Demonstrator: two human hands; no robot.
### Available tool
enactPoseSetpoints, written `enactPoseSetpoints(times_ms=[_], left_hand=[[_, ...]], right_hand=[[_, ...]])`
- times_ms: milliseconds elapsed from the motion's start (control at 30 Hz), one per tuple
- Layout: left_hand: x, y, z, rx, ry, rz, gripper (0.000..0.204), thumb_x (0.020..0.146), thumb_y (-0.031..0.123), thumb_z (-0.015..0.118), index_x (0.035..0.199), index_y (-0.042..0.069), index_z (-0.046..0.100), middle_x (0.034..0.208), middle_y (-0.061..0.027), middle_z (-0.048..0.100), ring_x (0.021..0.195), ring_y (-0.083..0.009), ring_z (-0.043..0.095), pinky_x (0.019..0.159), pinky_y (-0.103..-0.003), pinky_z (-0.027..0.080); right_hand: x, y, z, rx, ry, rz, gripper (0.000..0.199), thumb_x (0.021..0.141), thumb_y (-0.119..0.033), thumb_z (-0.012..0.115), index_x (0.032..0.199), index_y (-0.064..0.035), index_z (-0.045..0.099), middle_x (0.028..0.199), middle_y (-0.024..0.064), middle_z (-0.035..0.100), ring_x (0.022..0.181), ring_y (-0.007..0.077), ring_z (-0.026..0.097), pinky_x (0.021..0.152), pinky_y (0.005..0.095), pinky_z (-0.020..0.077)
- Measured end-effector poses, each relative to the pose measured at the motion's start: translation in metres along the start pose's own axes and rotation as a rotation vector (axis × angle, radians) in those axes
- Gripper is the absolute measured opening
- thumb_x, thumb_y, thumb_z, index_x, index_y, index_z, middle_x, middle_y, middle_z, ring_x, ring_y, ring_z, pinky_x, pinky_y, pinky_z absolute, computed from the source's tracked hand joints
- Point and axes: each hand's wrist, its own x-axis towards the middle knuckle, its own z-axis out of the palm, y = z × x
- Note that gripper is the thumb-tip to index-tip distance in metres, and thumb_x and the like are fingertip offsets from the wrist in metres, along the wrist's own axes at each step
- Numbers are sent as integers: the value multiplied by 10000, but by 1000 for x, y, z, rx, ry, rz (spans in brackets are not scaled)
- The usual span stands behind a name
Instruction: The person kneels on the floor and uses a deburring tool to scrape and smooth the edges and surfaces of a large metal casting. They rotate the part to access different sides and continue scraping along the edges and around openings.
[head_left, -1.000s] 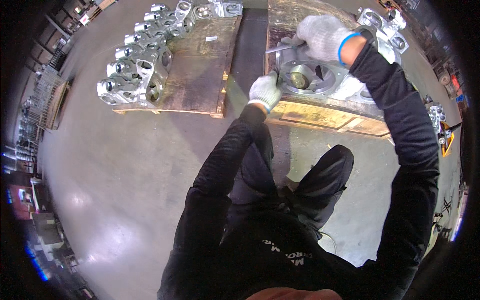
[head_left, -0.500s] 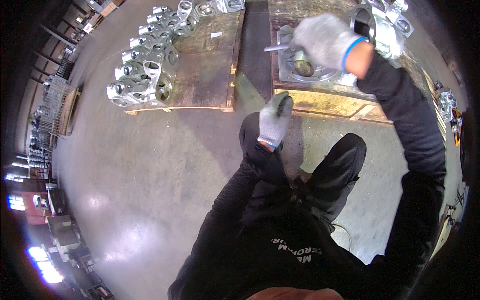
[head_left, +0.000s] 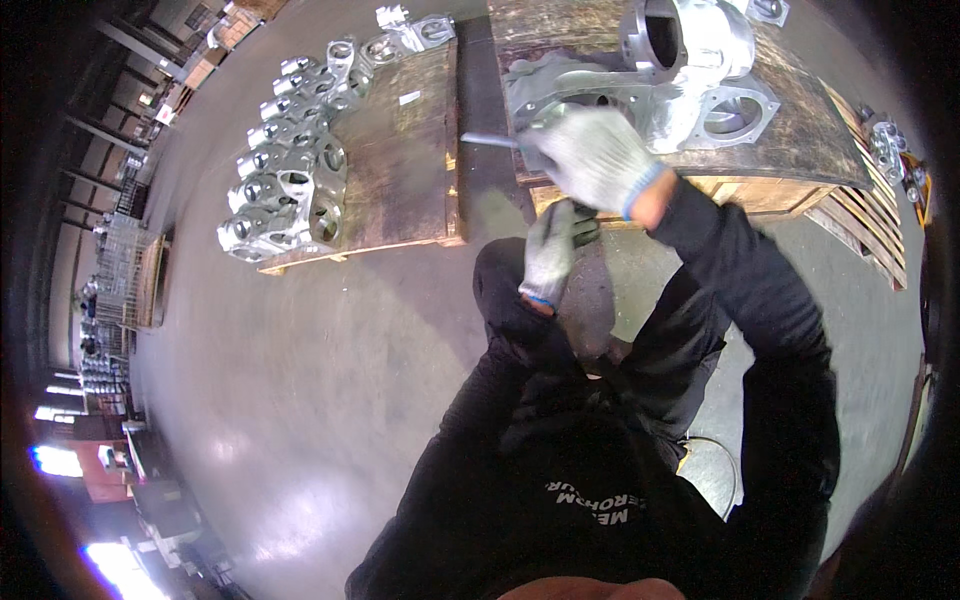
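My right hand (head_left: 592,155), in a white knit glove with a blue cuff, is closed on a thin grey metal tool (head_left: 488,139) that sticks out to the left. The tool is blurred, so its exact kind is unclear. The hand is in front of a large silver metal casting (head_left: 655,112) on a wooden pallet; I cannot tell whether they touch. Below and left of it is my left hand (head_left: 550,255), gloved with dark fingertips, over my left knee. Its fingers are curled, and whatever they may hold is hidden.
Several similar castings (head_left: 285,180) stand in rows on the left wooden pallet (head_left: 400,165). A gap of floor separates it from the right pallet (head_left: 800,125). A slatted pallet (head_left: 868,225) lies beyond at the right. Wire cages (head_left: 125,265) line the far left.
The right hand has come left and nearer with the tool, closer to my left hand. A different side of the casting shows beside it. My view has shifted slightly.
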Motion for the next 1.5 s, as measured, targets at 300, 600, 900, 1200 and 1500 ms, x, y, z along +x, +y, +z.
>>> enactPoseSetpoints(times_ms=[300, 600, 900, 1200, 1500], left_hand=[[21, -27, 10, -323, 4, -240, 693, 1068, 624, 448, 1306, -16, 567, 1128, -179, 690, 990, -285, 690, 859, -439, 558], [79, -34, 17, 139, 207, -18, 431, 1103, 387, 505, 1035, -10, 658, 769, -66, 657, 647, -188, 653, 570, -337, 526], [97, -52, 21, 188, 197, 97, 487, 1111, 440, 483, 915, 21, 634, 716, -31, 594, 573, -159, 549, 533, -346, 437], [100, -32, 32, 273, 135, -40, 557, 1096, 525, 471, 860, 40, 607, 685, -67, 633, 516, -207, 618, 478, -355, 456], [88, -66, 70, 168, -33, -110, 522, 1098, 518, 466, 865, 78, 625, 740, -42, 606, 664, -163, 582, 612, -341, 472]], right_hand=[[-179, -79, 6, 1559, -58, 1545, 482, 1018, -340, 667, 1328, 29, 642, 904, 79, 734, 647, 99, 647, 562, 246, 525], [-161, -52, 36, 1588, 60, 1248, 503, 1037, -259, 600, 1505, -79, 554, 851, 9, 625, 603, 87, 532, 533, 258, 448], [-142, -35, 16, 1373, -117, 1267, 489, 1033, -338, 587, 1484, -148, 601, 696, -7, 561, 508, 100, 488, 467, 259, 399], [-137, -56, 19, 1327, 7, 1279, 454, 1053, -213, 553, 1484, -68, 557, 883, 101, 722, 649, 175, 658, 602, 327, 532], [-159, -76, -5, 760, -42, 1092, 522, 1002, -112, 575, 1502, 14, 498, 1007, 296, 692, 861, 361, 701, 748, 428, 552]])
